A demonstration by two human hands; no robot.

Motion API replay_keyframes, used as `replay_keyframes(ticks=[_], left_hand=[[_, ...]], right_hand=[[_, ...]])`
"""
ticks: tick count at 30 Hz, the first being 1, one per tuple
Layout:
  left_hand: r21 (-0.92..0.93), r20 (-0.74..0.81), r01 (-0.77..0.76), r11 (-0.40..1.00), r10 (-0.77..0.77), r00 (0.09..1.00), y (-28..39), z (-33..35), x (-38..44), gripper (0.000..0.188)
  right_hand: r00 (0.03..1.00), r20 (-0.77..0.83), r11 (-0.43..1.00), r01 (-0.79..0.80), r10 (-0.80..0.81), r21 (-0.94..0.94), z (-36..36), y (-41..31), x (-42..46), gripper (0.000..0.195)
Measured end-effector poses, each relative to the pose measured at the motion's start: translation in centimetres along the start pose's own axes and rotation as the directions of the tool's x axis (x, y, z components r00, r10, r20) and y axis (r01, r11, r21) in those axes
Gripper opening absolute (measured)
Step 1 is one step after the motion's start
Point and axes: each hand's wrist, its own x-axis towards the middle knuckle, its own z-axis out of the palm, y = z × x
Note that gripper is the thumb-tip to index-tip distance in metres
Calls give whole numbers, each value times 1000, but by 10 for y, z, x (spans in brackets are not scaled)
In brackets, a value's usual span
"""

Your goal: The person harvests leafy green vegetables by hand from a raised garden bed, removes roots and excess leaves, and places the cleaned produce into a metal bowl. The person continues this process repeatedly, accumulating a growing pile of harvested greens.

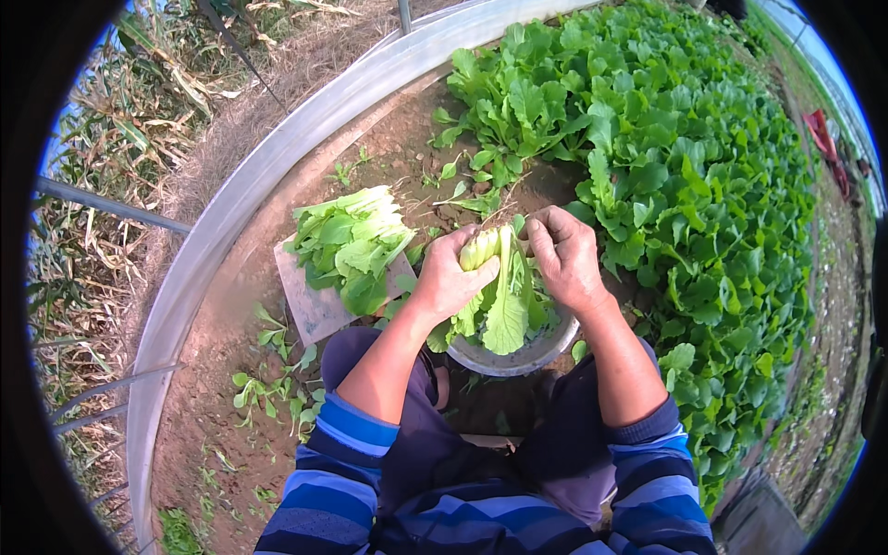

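Observation:
My left hand [444,277] grips a bunch of leafy greens [505,319], its thumb across the pale stem bases. The roots point away from me and the leaves hang towards me over a round basin [510,366]. My right hand [569,260] is at the right side of the stem ends, its thumb and fingers curled together beside a small leaf. Whether anything is pinched there is hidden. To the left, a stacked pile of similar greens [354,243] lies on a flat board [312,309], pale stem ends facing away from the basin.
A dense bed of growing greens [680,173] fills the right side. Along the left curves a plastic sheet wall [229,180], with metal rods [114,205] and dry corn stalks [104,277] beyond. Loose seedlings [260,395] dot the soil. A red object [825,139] lies far right.

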Motion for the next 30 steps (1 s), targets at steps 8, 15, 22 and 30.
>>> replay_keyframes(ticks=[8,15,22,30], left_hand=[[-48,37,-6,999,8,999,-6,-3,-1,33],[-108,87,69,992,-60,994,7,-8,-3,29],[13,60,92,996,-93,994,24,-6,-6,26],[-263,176,69,962,-23,984,7,-11,-2,26]], right_hand=[[987,88,988,141,-136,-56,0,-3,0,12],[994,-67,991,-97,91,-88,-3,13,5,21],[996,64,997,70,-68,-38,7,2,-2,16],[982,-133,976,-157,137,-149,-3,13,8,31]])
